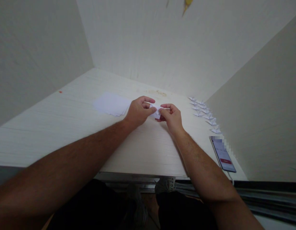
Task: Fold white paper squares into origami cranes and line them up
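Note:
My left hand and my right hand meet just above the middle of a pale wooden table. Both pinch a small folded piece of white paper between thumb and fingers, one hand on each side of it. Much of the paper is hidden behind the fingers. A loose stack of white paper squares lies flat on the table just left of my left hand.
A row of several small folded paper figures runs along the right wall. A phone with a lit screen lies near the table's front right corner, a cable leading off its near end. Walls close the table on three sides.

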Tool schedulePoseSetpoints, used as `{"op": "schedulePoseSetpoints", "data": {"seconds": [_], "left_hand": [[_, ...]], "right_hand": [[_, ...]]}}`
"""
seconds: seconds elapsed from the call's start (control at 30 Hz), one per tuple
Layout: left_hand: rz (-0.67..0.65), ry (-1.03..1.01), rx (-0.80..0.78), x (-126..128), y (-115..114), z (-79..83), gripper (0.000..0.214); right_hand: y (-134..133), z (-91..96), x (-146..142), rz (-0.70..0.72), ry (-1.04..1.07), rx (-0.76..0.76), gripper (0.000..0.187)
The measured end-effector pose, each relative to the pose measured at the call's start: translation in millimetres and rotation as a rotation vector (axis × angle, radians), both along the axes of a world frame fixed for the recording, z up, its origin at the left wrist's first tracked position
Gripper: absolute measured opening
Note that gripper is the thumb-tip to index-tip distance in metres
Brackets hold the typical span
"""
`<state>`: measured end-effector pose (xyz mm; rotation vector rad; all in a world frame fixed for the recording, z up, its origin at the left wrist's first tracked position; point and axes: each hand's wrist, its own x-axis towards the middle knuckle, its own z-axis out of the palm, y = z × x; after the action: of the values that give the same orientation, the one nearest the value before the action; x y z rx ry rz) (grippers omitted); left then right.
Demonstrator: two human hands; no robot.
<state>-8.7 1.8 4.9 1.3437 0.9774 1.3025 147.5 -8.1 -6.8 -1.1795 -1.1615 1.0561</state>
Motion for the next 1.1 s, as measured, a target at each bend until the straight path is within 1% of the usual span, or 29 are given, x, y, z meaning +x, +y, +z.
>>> {"op": "schedulePoseSetpoints", "data": {"seconds": [0.13, 0.3, 0.47, 0.6, 0.73, 0.87, 1.0, 1.1], "left_hand": [[0.008, 0.014, 0.005, 0, 0, -1.1, 0.031], [0.016, 0.042, -0.039, 0, -1, -1.7, 0.031], [-0.016, 0.005, -0.095, -1, 1, -4.1, 0.038], [-0.052, 0.058, -0.056, -4, 2, -4.1, 0.038], [-0.075, 0.073, -0.036, -5, 3, -5.4, 0.039], [-0.062, 0.002, -0.064, -3, 6, -12.8, 0.039], [-0.025, -0.139, -0.078, 0, 10, -17.6, 0.039], [-0.020, -0.174, -0.093, 0, 11, -17.9, 0.037]], "right_hand": [[-1, -3.3, 1, 0.016, -0.057, -0.005, 0.028], [-1, -6.1, 4, 0.033, -0.139, 0.073, 0.024], [0, -6.9, 4, 0.102, -0.101, 0.095, 0.024], [-1, -5.9, 2, 0.095, -0.080, 0.078, 0.025], [-5, -2.1, 2, 0.101, -0.183, 0.113, 0.028], [-6, -1.0, 2, 0.073, -0.288, 0.140, 0.025], [-3, -8.5, 3, 0.014, -0.387, 0.196, 0.020], [-1, -13.7, 4, 0.000, -0.435, 0.244, 0.019]]}}
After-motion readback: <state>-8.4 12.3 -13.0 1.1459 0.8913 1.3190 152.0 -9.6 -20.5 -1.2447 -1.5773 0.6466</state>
